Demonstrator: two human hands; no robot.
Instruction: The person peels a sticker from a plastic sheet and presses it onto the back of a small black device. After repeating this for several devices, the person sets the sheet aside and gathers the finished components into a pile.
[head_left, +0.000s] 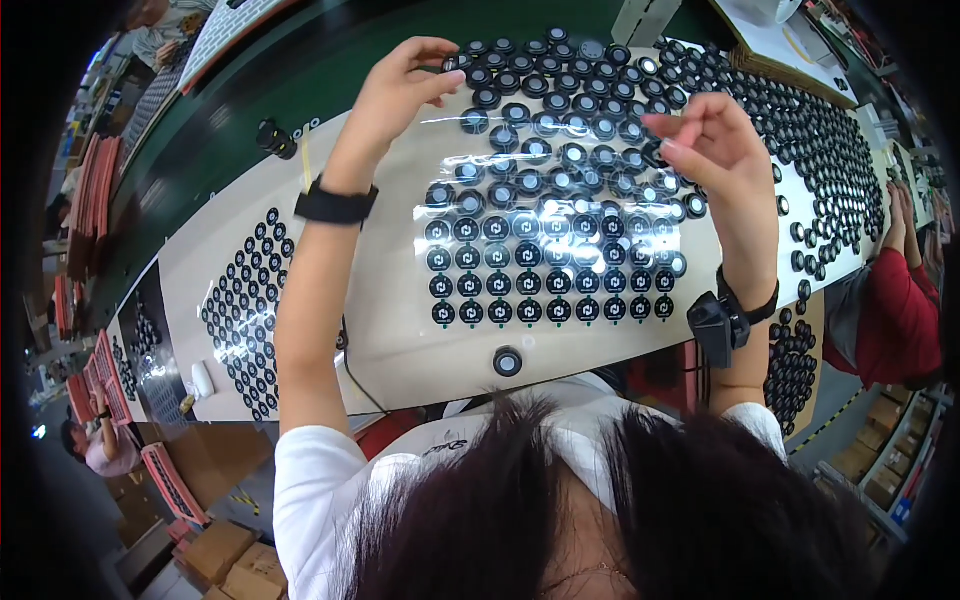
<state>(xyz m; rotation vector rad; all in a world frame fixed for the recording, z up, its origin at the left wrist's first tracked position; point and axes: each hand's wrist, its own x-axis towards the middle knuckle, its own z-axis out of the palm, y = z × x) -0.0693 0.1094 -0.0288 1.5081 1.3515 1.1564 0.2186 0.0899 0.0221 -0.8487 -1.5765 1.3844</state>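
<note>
Many round black discs (535,150) with pale centres lie loosely across the pale table in front of me. At their far left edge, my left hand (405,85) has its thumb and fingertips on either side of one black disc (452,63). My right hand (715,145) hovers over the right side of the discs, fingers curled and apart, with no held piece visible. Nearer to me, a shiny transparent sheet (425,290) shows straight rows of black circles (528,284) with white marks. A single disc (508,361) sits alone by the near table edge.
A tilted block of discs (250,310) lies on the left, near a white object (202,380). Another crowd of discs (825,150) spreads to the right, beside a person in a red sleeve (890,310). A black cylindrical object (276,139) stands at the far left.
</note>
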